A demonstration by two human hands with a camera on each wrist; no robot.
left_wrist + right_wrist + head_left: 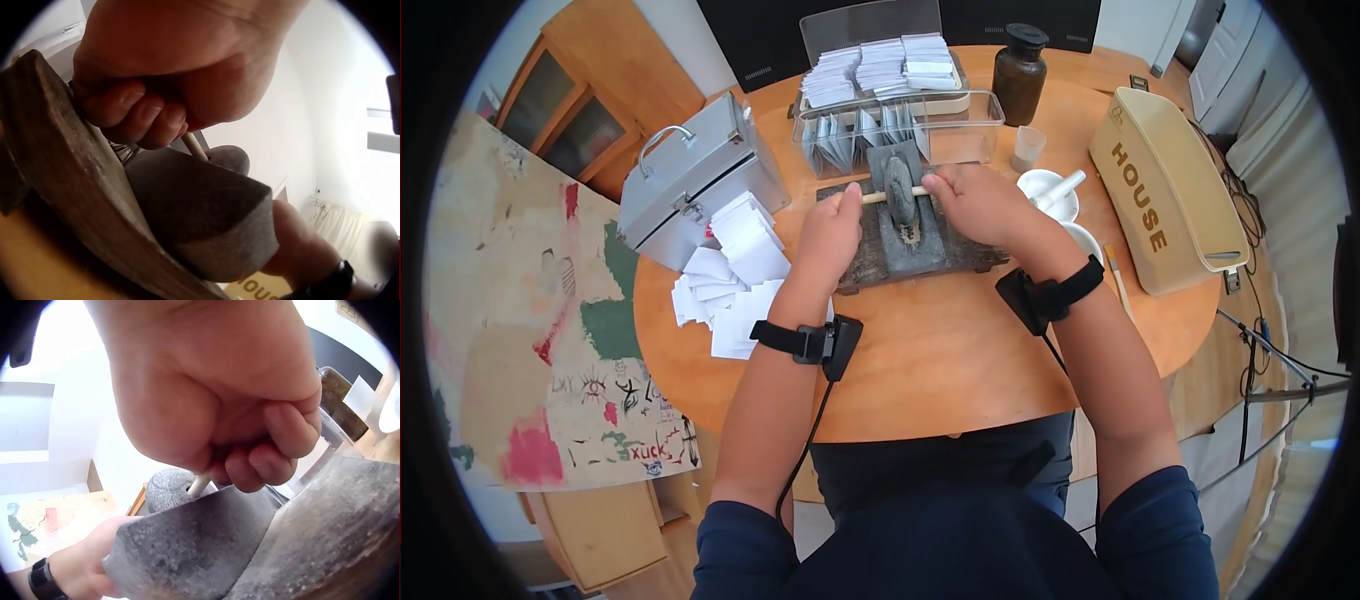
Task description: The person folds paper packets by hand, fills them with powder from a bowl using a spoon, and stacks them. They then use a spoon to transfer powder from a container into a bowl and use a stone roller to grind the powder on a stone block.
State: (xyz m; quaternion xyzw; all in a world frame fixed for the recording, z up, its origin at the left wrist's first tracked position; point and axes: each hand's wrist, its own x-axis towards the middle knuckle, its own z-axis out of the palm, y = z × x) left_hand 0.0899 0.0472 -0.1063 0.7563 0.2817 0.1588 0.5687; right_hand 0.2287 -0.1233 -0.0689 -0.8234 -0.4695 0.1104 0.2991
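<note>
A grey stone grinding wheel (pixel 900 195) stands upright in a boat-shaped stone trough (pixel 918 258), with a pale wooden rod (pixel 874 198) through its middle as a handle. Under the trough is a dark wooden base (pixel 858 268). My left hand (pixel 830 238) grips the rod's left end, and my right hand (pixel 978 203) grips its right end. Both wrist views show fingers curled round the rod, close above the trough. A little yellowish material (pixel 909 236) lies in the trough's near end.
Left of the base are folded white papers (pixel 725 270) and a silver case (pixel 690 185). Behind it stand clear bins of paper packets (pixel 880 70) and a brown jar (pixel 1020 75). To the right are a small cup (pixel 1028 148), white mortar (pixel 1052 195), brush (pixel 1118 275) and cream HOUSE box (pixel 1165 200).
</note>
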